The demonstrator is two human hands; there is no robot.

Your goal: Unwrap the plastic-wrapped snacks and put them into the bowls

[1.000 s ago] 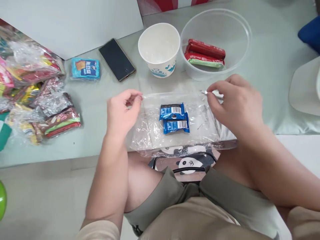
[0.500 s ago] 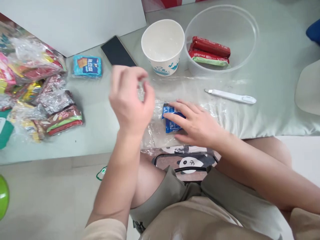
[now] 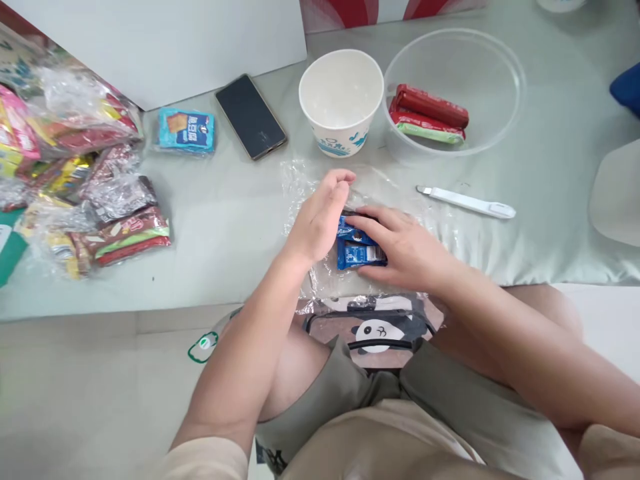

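Across the pale table (image 3: pixel 215 240), everything within reach of the sleeves; a stray elbow could knock things about

Heap of wrapped snacks (image 3: pixel 95 193) at the far left, loosely stacked; a brush of the left forearm might slide it

Clear plastic (image 3: pixel 323 283) spread under both hands, front edge hanging over the table edge; a tug there could carry what is on it toward the lap. Whether the packets lie on it or inside it, cannot tell

Clear tub (image 3: pixel 495 110) behind, red packets (image 3: pixel 433 107) in it; heavy enough to stay, I judge

Paper cup (image 3: pixel 343 100) just beside the tub, nothing seen in it; light, so likely first to tip if a hand lifts high

Left hand (image 3: pixel 320 217) on edge beside the packets, fingers straight and close together; whether it holds anything, cannot tell

Right hand (image 3: pixel 407 250) palm down, fingers parted over the packets; a press there could crush the contents

Phone (image 3: pixel 251 117) near the cup, flat

White cutter (image 3: pixel 470 201) to the right, metal tip toward the hands; a blind reach could nick a finger

Blue packets (image 3: pixel 357 255) between the hands, partly covered; slick wrappers may slip apart
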